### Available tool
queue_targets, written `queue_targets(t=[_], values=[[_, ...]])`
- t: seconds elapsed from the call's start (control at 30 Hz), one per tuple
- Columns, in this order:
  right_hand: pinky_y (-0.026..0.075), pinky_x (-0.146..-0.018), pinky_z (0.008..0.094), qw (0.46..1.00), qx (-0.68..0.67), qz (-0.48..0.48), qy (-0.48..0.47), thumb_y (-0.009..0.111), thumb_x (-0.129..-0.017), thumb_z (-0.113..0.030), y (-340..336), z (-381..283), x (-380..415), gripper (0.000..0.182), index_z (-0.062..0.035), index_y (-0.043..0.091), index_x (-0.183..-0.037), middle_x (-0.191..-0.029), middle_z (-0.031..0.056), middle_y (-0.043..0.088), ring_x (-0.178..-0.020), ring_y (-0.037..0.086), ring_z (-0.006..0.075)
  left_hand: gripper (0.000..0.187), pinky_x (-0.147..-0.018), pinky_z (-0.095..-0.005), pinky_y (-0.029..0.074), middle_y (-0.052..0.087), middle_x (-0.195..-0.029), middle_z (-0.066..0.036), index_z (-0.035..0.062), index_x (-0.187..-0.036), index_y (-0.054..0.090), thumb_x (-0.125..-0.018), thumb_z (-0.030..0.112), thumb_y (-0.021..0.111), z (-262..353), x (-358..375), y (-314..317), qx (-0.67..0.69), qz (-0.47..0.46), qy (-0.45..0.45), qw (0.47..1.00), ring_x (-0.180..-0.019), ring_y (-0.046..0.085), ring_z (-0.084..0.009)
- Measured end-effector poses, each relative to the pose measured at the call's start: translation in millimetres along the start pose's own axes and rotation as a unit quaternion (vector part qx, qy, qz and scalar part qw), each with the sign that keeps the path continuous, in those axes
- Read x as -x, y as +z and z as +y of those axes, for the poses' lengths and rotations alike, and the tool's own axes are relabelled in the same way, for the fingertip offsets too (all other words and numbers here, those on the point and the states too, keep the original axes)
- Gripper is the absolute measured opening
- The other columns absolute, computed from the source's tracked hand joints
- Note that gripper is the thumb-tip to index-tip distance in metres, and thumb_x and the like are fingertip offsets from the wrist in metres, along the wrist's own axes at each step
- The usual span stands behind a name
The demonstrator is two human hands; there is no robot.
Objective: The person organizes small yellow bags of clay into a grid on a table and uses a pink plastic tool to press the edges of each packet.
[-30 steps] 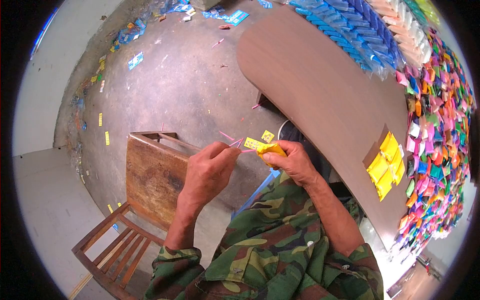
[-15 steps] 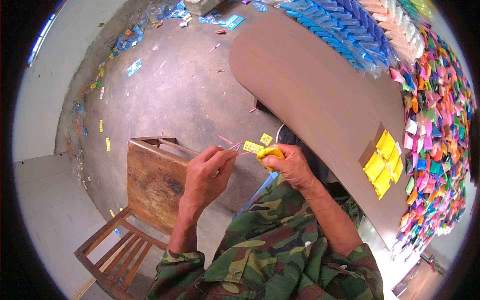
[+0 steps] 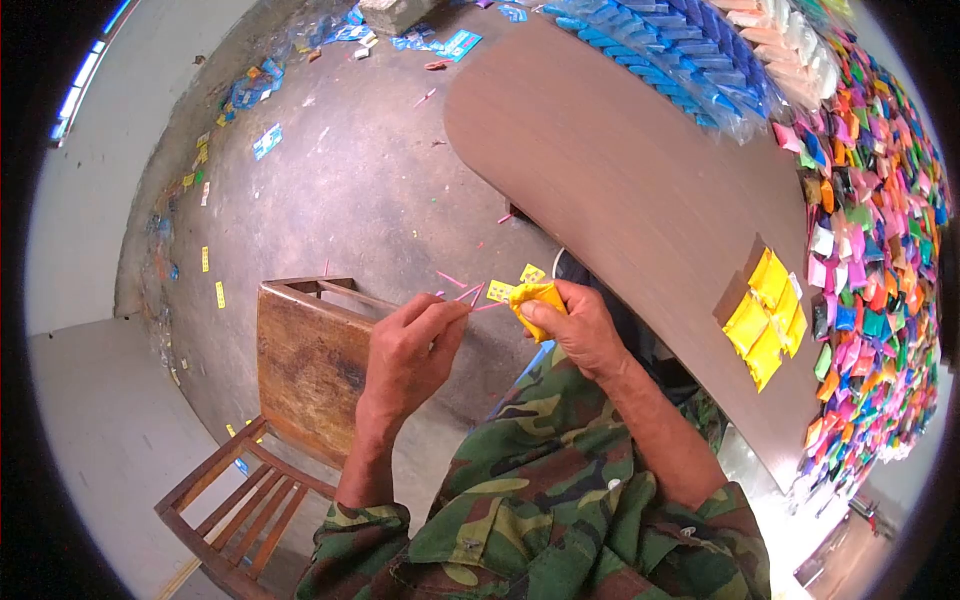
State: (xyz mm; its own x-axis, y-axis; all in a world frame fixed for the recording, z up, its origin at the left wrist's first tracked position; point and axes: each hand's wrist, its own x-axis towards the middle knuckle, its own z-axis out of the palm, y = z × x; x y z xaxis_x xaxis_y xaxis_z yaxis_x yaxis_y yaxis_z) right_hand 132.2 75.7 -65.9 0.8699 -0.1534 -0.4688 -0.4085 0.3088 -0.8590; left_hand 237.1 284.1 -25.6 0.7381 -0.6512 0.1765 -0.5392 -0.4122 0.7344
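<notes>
My left hand (image 3: 412,345) is closed in a pinch, with thin pink sticks (image 3: 476,294) jutting from its fingertips toward the right. A small plump yellow packet (image 3: 538,306) is gripped between the thumb and fingers of my right hand (image 3: 585,330). The two hands are close together but apart, in front of my camouflage shirt. Just beyond the packet show a yellow printed card (image 3: 499,291), partly covered, and a second yellow card (image 3: 532,273). How many sticks my left fingers hold is hidden.
A brown table (image 3: 600,150) stands to the right, bearing yellow packets (image 3: 766,318), rows of blue packets (image 3: 690,50) and a big heap of colourful packets (image 3: 865,270). A wooden chair (image 3: 305,375) is at my left. Scraps and cards litter the concrete floor (image 3: 350,170).
The view has shifted slightly. The yellow packet in my right hand has tilted and moved a little left, covering more of the card behind it. My left hand keeps its pinch.
</notes>
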Motion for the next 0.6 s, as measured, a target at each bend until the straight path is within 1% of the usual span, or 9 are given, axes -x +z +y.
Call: queue_targets(t=[0.1, 0.2, 0.3, 0.37, 0.5, 0.6], values=[[0.052, -0.073, 0.0251, 1.0, 0.018, -0.021, 0.0, 0.067, -0.097, -0.022, -5, 5, -2, 0.028, 0.0007, 0.067, -0.114, -0.095, 0.0024, 0.068, -0.079, 0.062, 0.0079, 0.013, -0.061, -0.0335, 0.054, 0.07, -0.086, -0.012, 0.0025, -0.097, 0.073, -0.085, -0.002, 0.073, 1, -1, -1, -0.014, -0.007, 0.009, 1.0, -0.072, 0.07, -0.0232], [0.051, -0.072, 0.0267, 0.999, 0.024, -0.011, -0.019, 0.063, -0.098, -0.025, -2, 6, -1, 0.027, -0.0006, 0.069, -0.107, -0.09, 0.0004, 0.067, -0.08, 0.06, 0.0071, 0.012, -0.061, -0.0337, 0.054, 0.07, -0.085, -0.012, 0.0026, -0.097, 0.073, -0.085, -0.002, 0.072, 2, -1, -1, -0.018, -0.013, 0.018, 1.0, -0.071, 0.07, -0.0236], [0.051, -0.072, 0.0272, 0.999, 0.045, -0.004, -0.027, 0.059, -0.099, -0.025, -2, 12, -3, 0.028, -0.0001, 0.067, -0.108, -0.09, 0.0013, 0.066, -0.081, 0.06, 0.0078, 0.012, -0.059, -0.0324, 0.053, 0.069, -0.082, -0.011, 0.0025, -0.096, 0.073, -0.085, -0.002, 0.072, 5, -2, -1, -0.017, -0.015, 0.017, 1.0, -0.068, 0.068, -0.0221], [0.051, -0.073, 0.0277, 0.997, 0.055, 0.002, -0.048, 0.057, -0.101, -0.025, 2, 12, -2, 0.028, 0.0003, 0.066, -0.109, -0.09, 0.0026, 0.066, -0.081, 0.06, 0.0087, 0.012, -0.057, -0.0312, 0.051, 0.068, -0.079, -0.01, 0.0024, -0.096, 0.073, -0.085, -0.003, 0.071, 9, 0, 0, -0.004, -0.018, 0.002, 1.0, -0.064, 0.066, -0.0203], [0.051, -0.072, 0.0286, 0.99, 0.098, 0.01, -0.102, 0.053, -0.103, -0.025, 7, 6, 3, 0.029, 0.001, 0.064, -0.111, -0.089, 0.0049, 0.066, -0.08, 0.06, 0.0101, 0.011, -0.053, -0.0296, 0.047, 0.064, -0.075, -0.009, 0.0022, -0.095, 0.072, -0.085, -0.002, 0.071, 15, 1, 9, 0.024, 0.01, -0.015, 1.0, -0.058, 0.06, -0.0167], [0.051, -0.072, 0.027, 0.982, 0.147, 0.005, -0.12, 0.051, -0.104, -0.023, 7, -2, 6, 0.032, 0.0022, 0.067, -0.115, -0.091, 0.0047, 0.067, -0.079, 0.06, 0.0091, 0.011, -0.052, -0.0294, 0.046, 0.063, -0.073, -0.008, 0.0022, -0.094, 0.071, -0.085, -0.002, 0.071, 16, 0, 11, 0.029, 0.02, -0.01, 0.999, -0.057, 0.058, -0.0158]])
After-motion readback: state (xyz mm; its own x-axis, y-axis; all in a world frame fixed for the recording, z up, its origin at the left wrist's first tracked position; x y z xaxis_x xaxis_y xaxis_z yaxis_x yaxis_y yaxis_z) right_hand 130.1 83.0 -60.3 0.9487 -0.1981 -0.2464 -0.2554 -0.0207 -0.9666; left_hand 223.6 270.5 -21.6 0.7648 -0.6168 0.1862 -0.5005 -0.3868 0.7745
